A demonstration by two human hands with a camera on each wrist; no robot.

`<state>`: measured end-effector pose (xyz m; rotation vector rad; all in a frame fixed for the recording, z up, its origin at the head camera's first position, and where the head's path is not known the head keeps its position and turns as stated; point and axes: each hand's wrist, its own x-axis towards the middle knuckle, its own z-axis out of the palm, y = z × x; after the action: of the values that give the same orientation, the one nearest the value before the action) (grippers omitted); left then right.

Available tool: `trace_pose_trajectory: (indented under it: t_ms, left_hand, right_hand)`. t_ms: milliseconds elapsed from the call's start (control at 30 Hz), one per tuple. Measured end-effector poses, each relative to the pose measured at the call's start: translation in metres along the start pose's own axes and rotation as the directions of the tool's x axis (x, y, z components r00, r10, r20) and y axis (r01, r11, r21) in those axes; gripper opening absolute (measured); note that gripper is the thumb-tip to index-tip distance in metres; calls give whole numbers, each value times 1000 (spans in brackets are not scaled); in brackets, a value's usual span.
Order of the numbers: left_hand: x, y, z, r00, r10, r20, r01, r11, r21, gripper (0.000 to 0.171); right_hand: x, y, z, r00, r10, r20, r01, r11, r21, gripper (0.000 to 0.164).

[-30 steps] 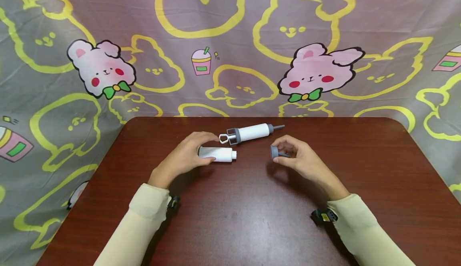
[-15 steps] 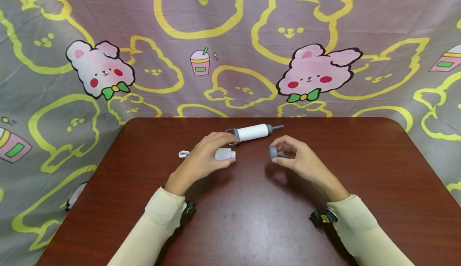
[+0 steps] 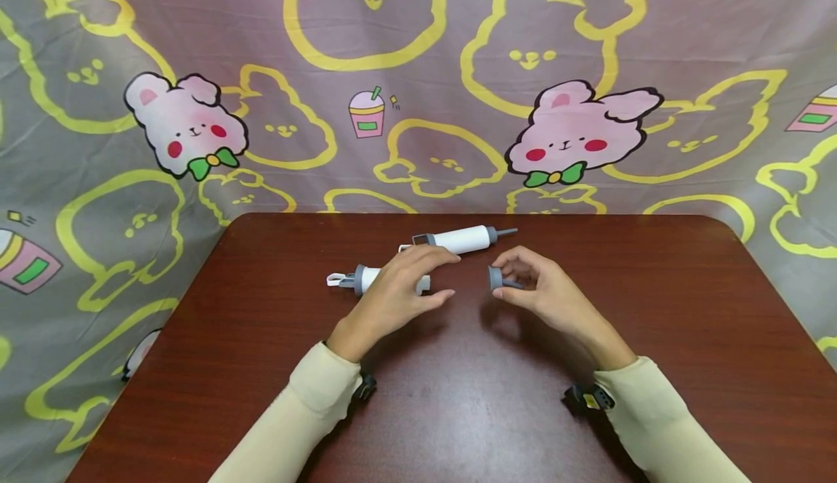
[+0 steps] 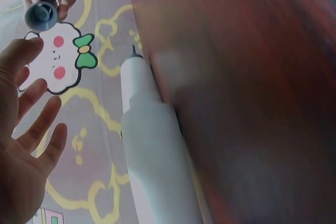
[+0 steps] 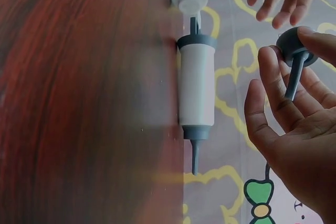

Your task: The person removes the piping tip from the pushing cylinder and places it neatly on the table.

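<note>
My right hand (image 3: pixel 549 287) pinches a grey nozzle cap (image 3: pixel 495 278) with a thin spout; the right wrist view shows its round base between thumb and fingers. My left hand (image 3: pixel 389 290) reaches over a large white syringe (image 3: pixel 369 279) lying on the table, hiding part of its barrel. Its fingers are spread with nothing between them, pointing toward the cap. In the left wrist view, this syringe's white barrel (image 4: pixel 157 150) lies apart from the hand. It has a grey collar and white pull handle at the left and a bare narrow neck at the right.
A second white syringe (image 3: pixel 464 240) with a grey nozzle lies just behind the first, its handle end partly covered by the left hand in the head view. The dark red wooden table (image 3: pixel 451 410) ends at a patterned cloth backdrop (image 3: pixel 418 91).
My left hand has moved right along the near syringe, uncovering its handle and collar, and its fingers now extend past the neck. The right hand with the nozzle cap has stayed nearly still.
</note>
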<state>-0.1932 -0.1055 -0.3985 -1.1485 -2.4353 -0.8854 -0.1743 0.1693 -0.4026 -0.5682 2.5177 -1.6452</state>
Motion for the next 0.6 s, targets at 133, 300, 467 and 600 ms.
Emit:
trace_pose_trajectory:
  t_ms: [133, 300, 467, 600]
  left_hand:
    - [4, 5, 5, 1000, 18, -13, -18, 1000, -5, 45]
    - [8, 10, 12, 999, 32, -16, -32, 999, 5, 47]
    - [11, 12, 16, 999, 38, -24, -38, 999, -10, 48]
    - [13, 13, 19, 999, 39, -29, -40, 999, -20, 48]
  right_hand:
    - [0, -1, 0, 1000, 6, 4, -6, 1000, 3, 31]
    - [0, 0, 0, 1000, 10, 2, -10, 1000, -8, 30]
    - [0, -1, 1, 1000, 5, -2, -5, 1000, -11, 30]
    - [0, -2, 2, 1000, -7, -6, 7, 1000, -5, 30]
